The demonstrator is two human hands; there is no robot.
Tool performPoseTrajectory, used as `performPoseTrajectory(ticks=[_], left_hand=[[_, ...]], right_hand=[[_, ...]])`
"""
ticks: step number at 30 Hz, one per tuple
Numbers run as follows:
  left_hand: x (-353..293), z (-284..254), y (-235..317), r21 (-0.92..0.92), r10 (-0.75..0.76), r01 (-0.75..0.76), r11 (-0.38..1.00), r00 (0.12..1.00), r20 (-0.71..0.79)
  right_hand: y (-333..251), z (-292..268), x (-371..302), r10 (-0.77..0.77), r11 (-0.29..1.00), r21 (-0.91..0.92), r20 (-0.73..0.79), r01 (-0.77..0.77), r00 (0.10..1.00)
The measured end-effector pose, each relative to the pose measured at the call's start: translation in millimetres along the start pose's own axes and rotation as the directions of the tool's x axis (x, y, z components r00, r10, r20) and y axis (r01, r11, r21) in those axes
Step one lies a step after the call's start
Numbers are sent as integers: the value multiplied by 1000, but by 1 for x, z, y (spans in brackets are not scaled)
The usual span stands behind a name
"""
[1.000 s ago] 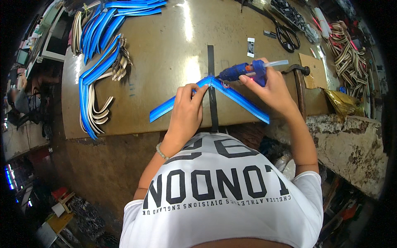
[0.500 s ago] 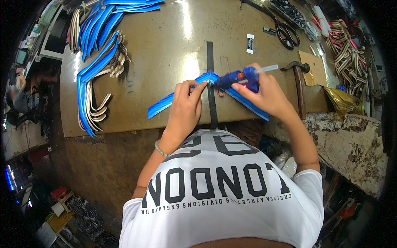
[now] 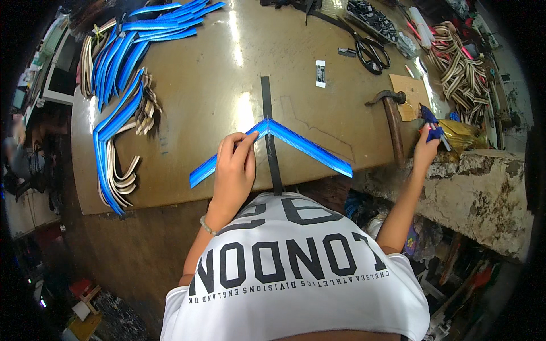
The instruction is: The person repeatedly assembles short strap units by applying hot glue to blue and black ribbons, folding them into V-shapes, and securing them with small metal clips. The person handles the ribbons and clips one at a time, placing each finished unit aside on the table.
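A blue ribbed strip [image 3: 311, 149] lies on the table in an upside-down V, its peak over a narrow black strap [image 3: 273, 165] that runs toward my body. My left hand [image 3: 233, 170] is closed at the strip's left arm, thumb and fingertips pressed on it just beside the peak. Far to the right, by the table's edge, my right hand [image 3: 425, 151] grips a blue hot glue gun [image 3: 429, 116]. The gun's nozzle points away from me, near a piece of cardboard. My fingers hide part of its handle.
A hammer [image 3: 393, 128] lies between the strip and the cardboard [image 3: 406, 94]. Scissors [image 3: 372, 55] and a small white-and-black packet [image 3: 321, 74] are farther back. Bundled blue strips [image 3: 122, 54] and a bent blue bundle [image 3: 111, 133] lie at left, beige straps [image 3: 460, 71] at right.
My right hand has carried the glue gun from the strip's peak to the table's right side. My left hand stays on the strip. The whole view has shifted slightly.
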State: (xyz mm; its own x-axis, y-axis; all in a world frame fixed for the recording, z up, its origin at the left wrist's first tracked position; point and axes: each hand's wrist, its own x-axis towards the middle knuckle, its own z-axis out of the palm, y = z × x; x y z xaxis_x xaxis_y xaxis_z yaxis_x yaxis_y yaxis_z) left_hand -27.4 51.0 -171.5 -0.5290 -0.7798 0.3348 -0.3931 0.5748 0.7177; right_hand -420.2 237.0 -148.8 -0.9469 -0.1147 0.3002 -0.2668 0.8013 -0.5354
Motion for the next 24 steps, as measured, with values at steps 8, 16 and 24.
performPoseTrajectory(ticks=[8, 16, 24], left_hand=[[13, 5, -2, 14, -10, 10, 1000, 1000, 13], [2, -31, 15, -128, -112, 112, 985, 994, 9], [24, -17, 29, -661, -272, 318, 679, 946, 176]], right_hand=[[-124, -5, -65, -470, 870, 334, 340, 363, 814], [-166, 108, -83, -679, 734, 490, 511, 470, 528], [-178, 12, -147, -733, 621, 709, 676, -335, 74]])
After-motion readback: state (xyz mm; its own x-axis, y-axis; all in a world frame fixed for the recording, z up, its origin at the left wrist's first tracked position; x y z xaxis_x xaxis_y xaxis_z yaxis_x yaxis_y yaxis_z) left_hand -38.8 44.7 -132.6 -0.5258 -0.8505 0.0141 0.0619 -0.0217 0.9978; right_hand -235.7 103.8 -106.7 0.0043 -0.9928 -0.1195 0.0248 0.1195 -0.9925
